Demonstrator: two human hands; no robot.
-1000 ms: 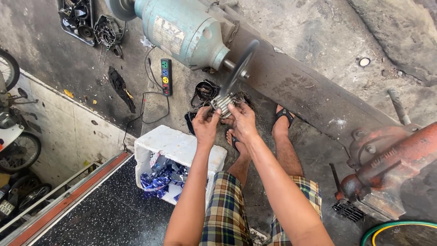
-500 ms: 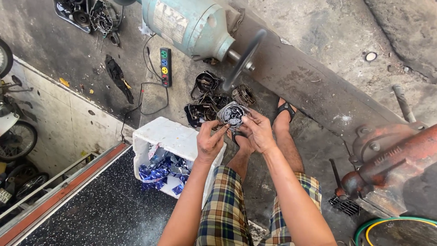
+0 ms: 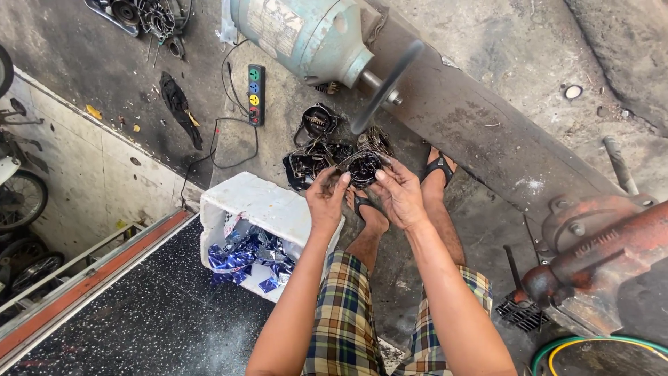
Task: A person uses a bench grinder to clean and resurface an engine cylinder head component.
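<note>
Both my hands hold a small round black metal part (image 3: 364,168) at chest height, over my feet in sandals. My left hand (image 3: 325,198) grips its left edge with thumb and fingers. My right hand (image 3: 398,192) cups it from the right and below. Just above the part spins a blurred wheel (image 3: 386,86) on the shaft of a pale green bench motor (image 3: 306,38). Several more dark metal parts (image 3: 316,150) lie on the concrete floor below the wheel.
A white foam box (image 3: 259,205) with blue foil wrappers stands left of my legs. A power strip (image 3: 255,94) and cable lie on the floor. A rusty red vise (image 3: 591,254) sits at right, a green hose (image 3: 598,348) beneath it. Bicycle wheels (image 3: 21,202) stand far left.
My hands drew the part down and away from the spinning wheel, toward my body. One second ago the part was pressed at the wheel; now it is held clear below it.
</note>
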